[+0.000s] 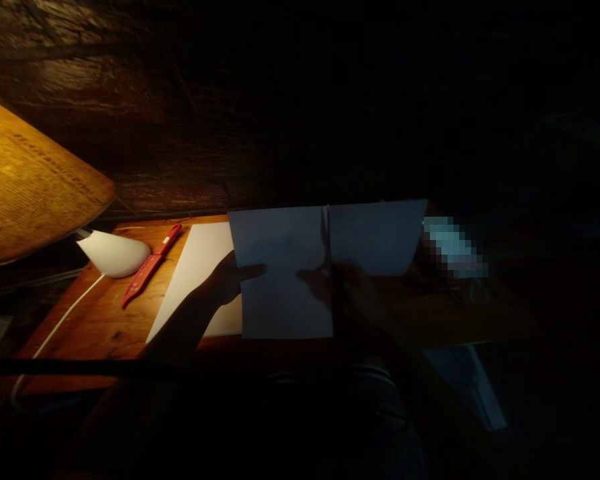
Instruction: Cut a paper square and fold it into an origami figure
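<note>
My left hand [230, 277] grips the left edge of a sheet of white paper [285, 307], its thumb lying on top and the fingers hidden behind. The sheet is raised above the table. My right hand [357, 287] is closed around scissors [329, 243], seen nearly edge-on and very dim. Their blades point away from me along a line that parts the sheet from its right-hand piece [377, 237]. A shadow of the hand and scissors falls on the left part of the sheet. More white paper [207, 247] lies on the table under my left arm.
On the wooden table [115, 337] a red patterned knife [153, 267] lies left of the papers. Beside it stands a white lamp base [117, 253] with a cord and a glowing shade [35, 187]. A pixelated bright object [455, 247] sits at the right. Much of the surroundings is dark.
</note>
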Tool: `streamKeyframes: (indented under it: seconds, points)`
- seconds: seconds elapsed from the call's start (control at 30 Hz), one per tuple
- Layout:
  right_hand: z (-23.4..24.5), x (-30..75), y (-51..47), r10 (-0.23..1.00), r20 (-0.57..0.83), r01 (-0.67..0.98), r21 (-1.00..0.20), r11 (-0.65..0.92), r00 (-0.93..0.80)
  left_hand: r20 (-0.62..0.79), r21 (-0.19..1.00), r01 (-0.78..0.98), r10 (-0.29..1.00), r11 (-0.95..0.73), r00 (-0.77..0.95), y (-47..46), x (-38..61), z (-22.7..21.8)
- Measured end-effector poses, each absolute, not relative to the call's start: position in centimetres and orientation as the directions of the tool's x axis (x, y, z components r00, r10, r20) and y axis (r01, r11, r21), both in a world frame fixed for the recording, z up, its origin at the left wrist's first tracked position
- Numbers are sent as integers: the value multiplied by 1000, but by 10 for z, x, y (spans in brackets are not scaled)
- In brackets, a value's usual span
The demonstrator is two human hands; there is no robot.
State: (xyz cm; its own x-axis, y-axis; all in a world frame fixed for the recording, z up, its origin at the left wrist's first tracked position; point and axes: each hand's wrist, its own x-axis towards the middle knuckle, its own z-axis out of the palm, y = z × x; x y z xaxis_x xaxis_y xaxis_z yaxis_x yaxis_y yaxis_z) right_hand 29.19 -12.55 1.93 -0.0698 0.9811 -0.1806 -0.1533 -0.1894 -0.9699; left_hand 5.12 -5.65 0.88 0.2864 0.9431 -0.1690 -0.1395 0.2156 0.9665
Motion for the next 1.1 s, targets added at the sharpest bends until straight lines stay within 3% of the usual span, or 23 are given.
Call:
streamKeyframes:
  seconds: [0.3,1.1]
  points:
    - [17,292,-126,981,-176,-138,-973,-186,-81,-230,958,-118,945,262,234,-58,52,11]
    - [14,290,-127,987,-154,-137,-978,-159,-44,-177,964,-146,944,224,278,-58,53,12]
